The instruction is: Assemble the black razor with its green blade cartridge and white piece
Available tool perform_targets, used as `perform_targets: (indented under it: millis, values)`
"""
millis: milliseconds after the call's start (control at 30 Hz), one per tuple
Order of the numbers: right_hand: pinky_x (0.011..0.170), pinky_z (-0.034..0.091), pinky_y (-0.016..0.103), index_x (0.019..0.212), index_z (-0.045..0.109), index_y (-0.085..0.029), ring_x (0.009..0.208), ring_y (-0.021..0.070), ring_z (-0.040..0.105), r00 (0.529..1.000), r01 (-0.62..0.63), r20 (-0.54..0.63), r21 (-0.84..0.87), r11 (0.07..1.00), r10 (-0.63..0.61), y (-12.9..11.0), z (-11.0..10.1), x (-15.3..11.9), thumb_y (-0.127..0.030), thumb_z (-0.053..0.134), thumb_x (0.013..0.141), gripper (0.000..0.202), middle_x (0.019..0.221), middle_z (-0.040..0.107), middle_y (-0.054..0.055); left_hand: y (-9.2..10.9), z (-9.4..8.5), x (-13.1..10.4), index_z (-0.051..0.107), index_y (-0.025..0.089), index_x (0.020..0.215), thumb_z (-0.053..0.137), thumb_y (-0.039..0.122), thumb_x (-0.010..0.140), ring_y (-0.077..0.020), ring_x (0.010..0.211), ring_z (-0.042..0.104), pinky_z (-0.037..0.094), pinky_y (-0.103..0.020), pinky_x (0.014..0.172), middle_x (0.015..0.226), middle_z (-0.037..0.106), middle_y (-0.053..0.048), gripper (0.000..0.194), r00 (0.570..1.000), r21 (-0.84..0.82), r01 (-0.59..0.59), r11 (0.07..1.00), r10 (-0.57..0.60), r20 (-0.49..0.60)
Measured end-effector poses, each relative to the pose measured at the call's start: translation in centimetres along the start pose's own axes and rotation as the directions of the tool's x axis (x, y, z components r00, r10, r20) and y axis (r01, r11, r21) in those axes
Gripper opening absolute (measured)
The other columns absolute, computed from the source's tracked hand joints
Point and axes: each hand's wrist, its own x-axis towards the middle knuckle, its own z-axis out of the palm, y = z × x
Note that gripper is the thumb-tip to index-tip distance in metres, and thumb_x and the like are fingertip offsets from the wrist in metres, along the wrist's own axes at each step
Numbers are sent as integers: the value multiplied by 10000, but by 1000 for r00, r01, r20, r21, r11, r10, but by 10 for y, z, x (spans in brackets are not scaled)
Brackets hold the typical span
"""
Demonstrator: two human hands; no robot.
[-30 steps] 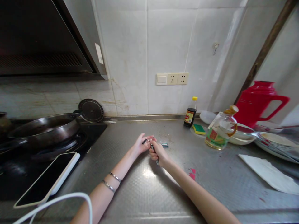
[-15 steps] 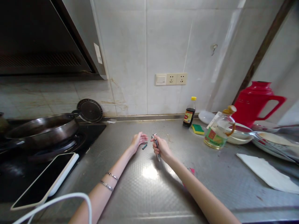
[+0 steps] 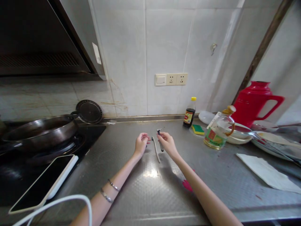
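The razor [image 3: 161, 142] is gripped by the right hand [image 3: 167, 143], pinched between thumb and fingers just to the right of the stick [image 3: 156, 151] — its crosswise head is pointed away from the person, and the end of its handle is left showing below the fingers. Whether the table [image 3: 131, 188] is touched by the razor cannot be told.

The stick, thin, pale and slightly bent, with a dark far end, is laid on the table between the two hands and is touched by neither. The left hand [image 3: 141, 143] is held just to the left of the stick, with its fingers loosely curled and partly open. Something small and dark is seen by its fingers, but whether it is gripped cannot be told.

Beyond the stick and to its right, the bottle [image 3: 188, 116], the sponge [image 3: 198, 129] and the jug [image 3: 215, 136] are set on the table, with the flask [image 3: 254, 102] farther right. Well to the left of the stick, the pan [image 3: 58, 131] is seated on the stove [image 3: 16, 169] — the phone [image 3: 42, 185] is placed nearer the person.
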Motion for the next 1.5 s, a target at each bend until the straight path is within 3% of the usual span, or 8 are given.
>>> perform_targets:
  millis: [200,400,633,733,933,1100,1300,1500]
  values:
    - [655,438,270,790,681,-162,691,161,537,998,54,-33,-14,998,-54,-8,-5,-2,-383,609,697,250,729,574,40,6,9,-12,533,154,978,629,89,643,-169,913,604,457,-291,818,1018,615,-89,355,967,-76,-59,995,76,244]
    - [659,451,263,803,695,-200,826,188,541,999,-1,-39,38,999,3,-20,-6,-6,-401,665,654,252,865,569,60,3,16,-17,547,138,1030,745,225,606,-169,778,632,466,-283,739,846,667,-66,476,916,-84,62,995,-23,401]
    - [681,438,274,908,676,-197,804,179,547,997,21,-78,52,998,-17,-19,-7,-4,-437,489,792,326,857,620,55,8,8,-8,623,106,838,721,317,631,-179,656,644,452,-244,563,737,679,-81,312,950,9,68,998,-68,305]
    - [695,434,280,994,634,-170,771,172,554,996,53,-63,-146,988,-63,-12,-8,-4,-357,416,834,329,876,623,66,20,1,-3,619,114,829,691,269,654,-164,650,640,447,-229,550,762,681,-76,245,973,23,43,999,-47,226]
    - [709,415,271,1153,519,-158,822,197,603,961,147,267,-704,695,67,-10,6,-23,-199,423,820,349,965,631,115,32,-8,2,600,115,823,665,242,667,-159,630,637,454,-232,561,727,676,-67,211,990,17,47,999,-49,129]
    - [674,439,323,1085,531,-125,847,265,626,923,219,345,-834,506,169,-4,23,-32,-218,371,858,292,975,626,181,32,-7,1,597,119,807,658,227,665,-150,608,628,448,-228,548,713,669,-58,188,989,20,43,999,-45,138]
    - [682,438,308,1027,562,-109,833,254,639,901,245,391,-818,521,190,-5,17,-23,-139,368,846,267,915,655,185,37,-6,2,593,117,812,658,218,669,-162,650,635,455,-240,580,772,677,-84,187,978,47,27,999,-36,203]
    - [688,424,268,1104,571,-109,798,207,624,952,215,308,-651,728,-5,-22,-15,20,-125,435,793,339,868,675,136,49,-9,14,562,138,738,684,187,651,-160,701,627,461,-255,648,765,667,-62,157,944,126,-45,991,1,331]
